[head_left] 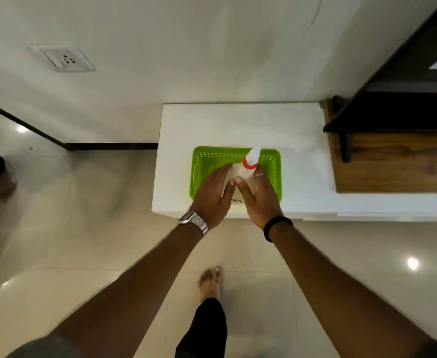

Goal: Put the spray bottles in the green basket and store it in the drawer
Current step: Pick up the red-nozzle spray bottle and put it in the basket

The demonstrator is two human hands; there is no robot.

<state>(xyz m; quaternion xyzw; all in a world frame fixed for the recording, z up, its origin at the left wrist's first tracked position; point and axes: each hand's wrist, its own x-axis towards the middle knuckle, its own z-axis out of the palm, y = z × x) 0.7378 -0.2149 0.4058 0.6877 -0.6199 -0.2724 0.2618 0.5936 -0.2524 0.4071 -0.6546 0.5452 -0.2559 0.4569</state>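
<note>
Head view, looking straight down: both hands meet over a green basket (pixel 199 161) that sits on a white table (pixel 302 161) near its front edge. The left hand (pixel 211 195) and the right hand (pixel 260 197) press in from either side of a white spray bottle (pixel 239 171) with a red collar (pixel 249 164), thumbs touching in front of it — each grip is closed around the bottle's body, fingers curled along its sides. The bottle sits inside the basket's outline, nozzle pointing away from the person; whether its base rests on the basket floor I cannot tell. A metal watch (pixel 194 222) is on the left wrist, a black band (pixel 277 227) on the right. A wooden shelf (pixel 393 161) lies to the right on the table, and a bare foot (pixel 211 282) stands on the tiled floor (pixel 83 228).
</note>
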